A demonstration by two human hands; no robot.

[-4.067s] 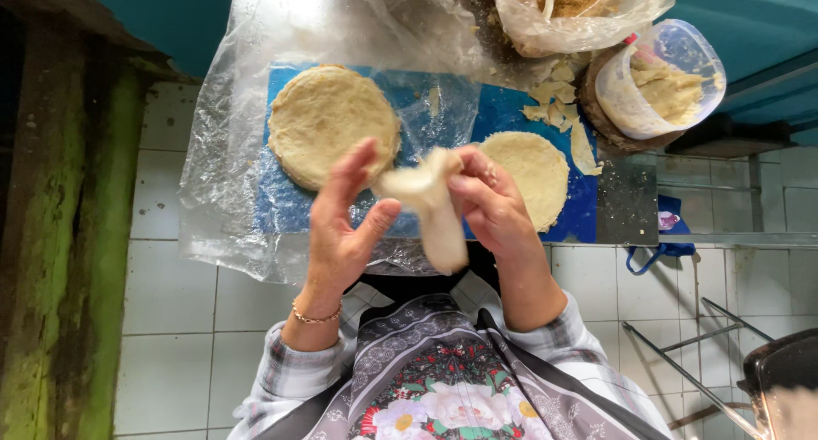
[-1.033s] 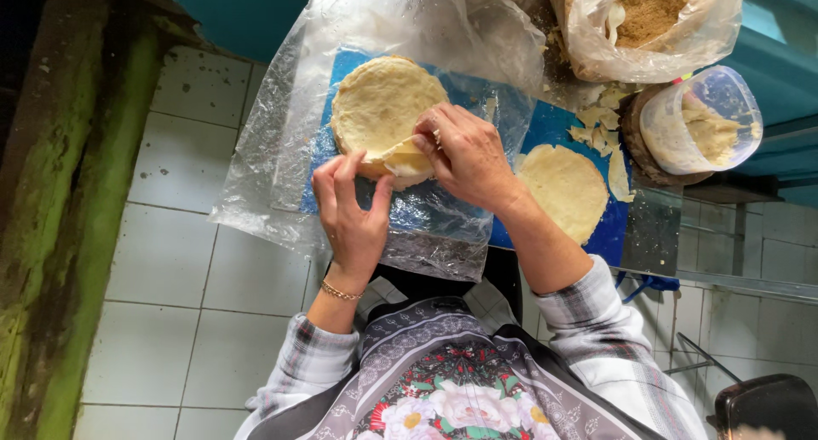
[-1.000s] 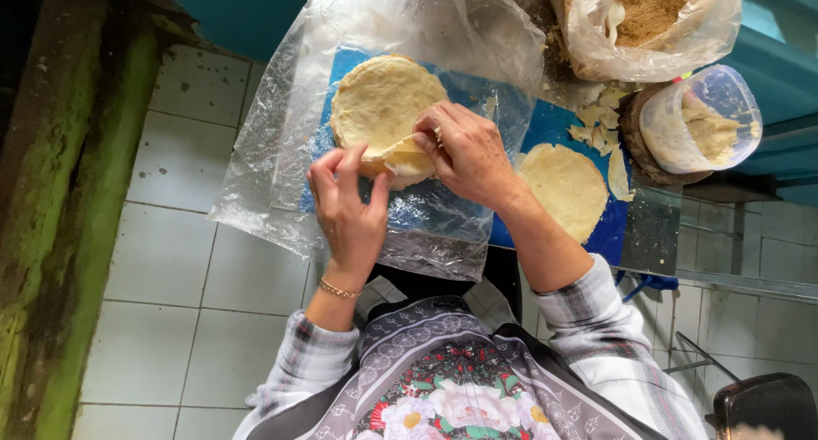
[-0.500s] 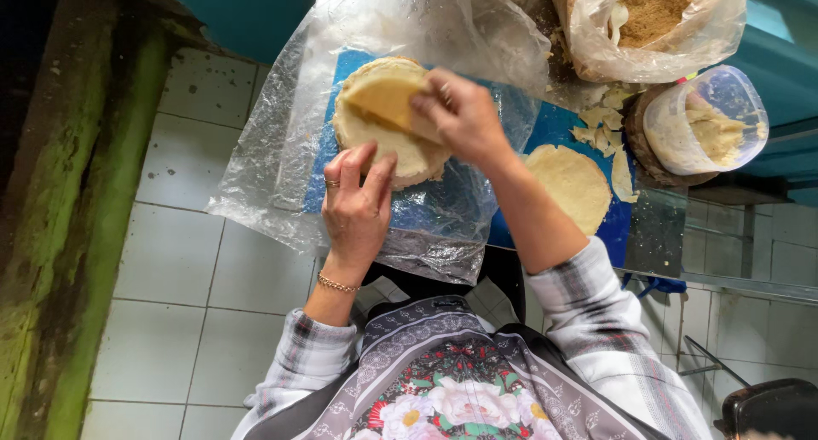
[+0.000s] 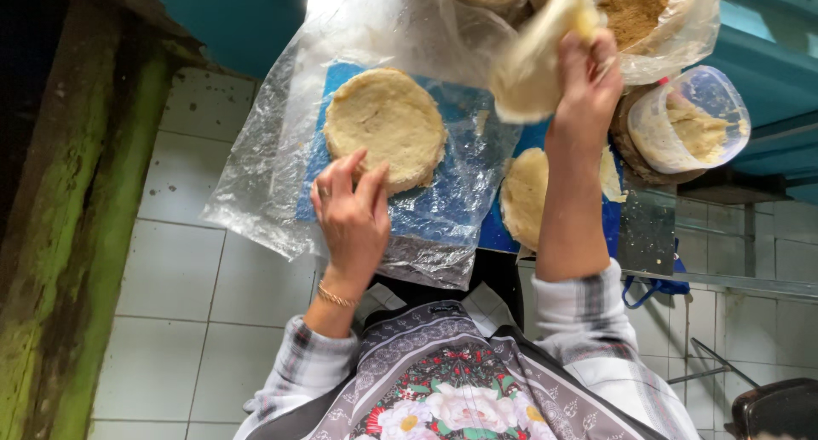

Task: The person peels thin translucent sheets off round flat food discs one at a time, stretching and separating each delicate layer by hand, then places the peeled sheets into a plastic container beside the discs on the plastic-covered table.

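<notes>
We see our left hand point(image 5: 352, 223) in the middle left of the frame, fingers spread and open, its fingertips resting on the near edge of a round flat dough disc point(image 5: 385, 126). The disc lies on a clear plastic sheet point(image 5: 264, 176) spread over a blue board point(image 5: 503, 231) on the counter, in the upper middle of the frame. Our right hand point(image 5: 588, 86) is raised toward the upper right, closed around a thin, pale, floppy piece of dough point(image 5: 532, 65) that hangs blurred to the left of the fingers, above the board and clear of it. Below the right forearm a second dough disc point(image 5: 524, 193) lies on the blue board, partly hidden by the arm. At the top right a plastic bag of brown crumbly filling point(image 5: 648, 14) sits just beyond the right hand, and beside it, further right, a clear round plastic tub point(image 5: 694, 120) holds more pale dough. A gold bracelet point(image 5: 335, 297) circles the left wrist. White tiles point(image 5: 204, 278) fill the lower left.
</notes>
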